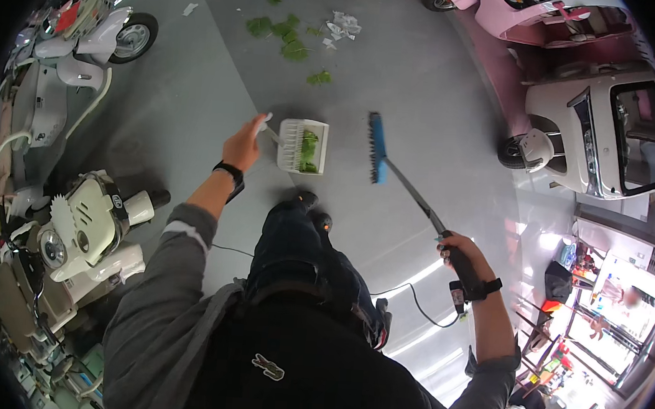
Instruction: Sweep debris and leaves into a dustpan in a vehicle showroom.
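Observation:
My left hand [242, 146] grips the white handle of a long-handled dustpan [320, 166], which rests on the grey floor ahead of my feet. Green leaves [308, 151] lie inside the pan, beside its row of comb teeth. My right hand [465, 255] is closed around the dark grip of a broom [412, 191]. The broom's blue head [379, 145] with dark bristles is held to the right of the dustpan, apart from it. Whether the bristles touch the floor I cannot tell. Farther ahead lie loose green leaves [291, 40] and crumpled white paper scraps [343, 26].
Scooters line the left side, one with a wheel [134, 38] jutting out and a cream one [89, 220] nearer. A white three-wheeled vehicle [575, 132] and a pink vehicle [506, 17] stand at right. A thin cable [417, 307] hangs by my right side. Small paper bits [190, 9] lie far left.

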{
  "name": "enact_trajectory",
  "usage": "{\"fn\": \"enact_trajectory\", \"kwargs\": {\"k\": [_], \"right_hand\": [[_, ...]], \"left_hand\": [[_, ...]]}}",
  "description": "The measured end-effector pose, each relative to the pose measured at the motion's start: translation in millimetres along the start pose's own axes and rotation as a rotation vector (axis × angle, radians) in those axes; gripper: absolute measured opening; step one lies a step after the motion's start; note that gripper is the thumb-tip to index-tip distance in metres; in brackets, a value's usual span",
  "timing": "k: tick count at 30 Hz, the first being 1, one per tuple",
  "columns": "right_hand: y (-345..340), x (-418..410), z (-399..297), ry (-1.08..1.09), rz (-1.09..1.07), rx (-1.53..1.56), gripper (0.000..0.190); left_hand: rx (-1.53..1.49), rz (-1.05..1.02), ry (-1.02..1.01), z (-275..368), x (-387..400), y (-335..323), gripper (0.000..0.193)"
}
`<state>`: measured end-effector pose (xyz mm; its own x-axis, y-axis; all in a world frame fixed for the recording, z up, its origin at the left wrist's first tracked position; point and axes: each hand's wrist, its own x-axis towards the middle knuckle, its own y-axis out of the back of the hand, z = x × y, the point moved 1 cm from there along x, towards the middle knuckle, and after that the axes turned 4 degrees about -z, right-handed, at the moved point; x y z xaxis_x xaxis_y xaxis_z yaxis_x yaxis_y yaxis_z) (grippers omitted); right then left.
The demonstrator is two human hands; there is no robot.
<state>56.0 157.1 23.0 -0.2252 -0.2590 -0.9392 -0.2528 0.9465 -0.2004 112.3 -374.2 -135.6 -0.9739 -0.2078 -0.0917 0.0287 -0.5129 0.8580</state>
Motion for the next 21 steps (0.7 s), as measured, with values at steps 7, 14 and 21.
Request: {"fn": "enact_trajectory", "kwargs": {"k": [7,14,21], "right_hand": [[24,86,-35,0.189,0.154,-0.197,0.017],[13,191,-45,0.188,0.361,-0.488,0.039],[-73,202,29,0.028,-0.021,-0.477,0.038]], "left_hand": [[-0.060,0.136,0.153,-18,-68,31,0.057],[-0.040,0.173,0.439,-41,-108,31,0.056],[0.094,0.088,0.544,-73,-115,27,0.058]]}}
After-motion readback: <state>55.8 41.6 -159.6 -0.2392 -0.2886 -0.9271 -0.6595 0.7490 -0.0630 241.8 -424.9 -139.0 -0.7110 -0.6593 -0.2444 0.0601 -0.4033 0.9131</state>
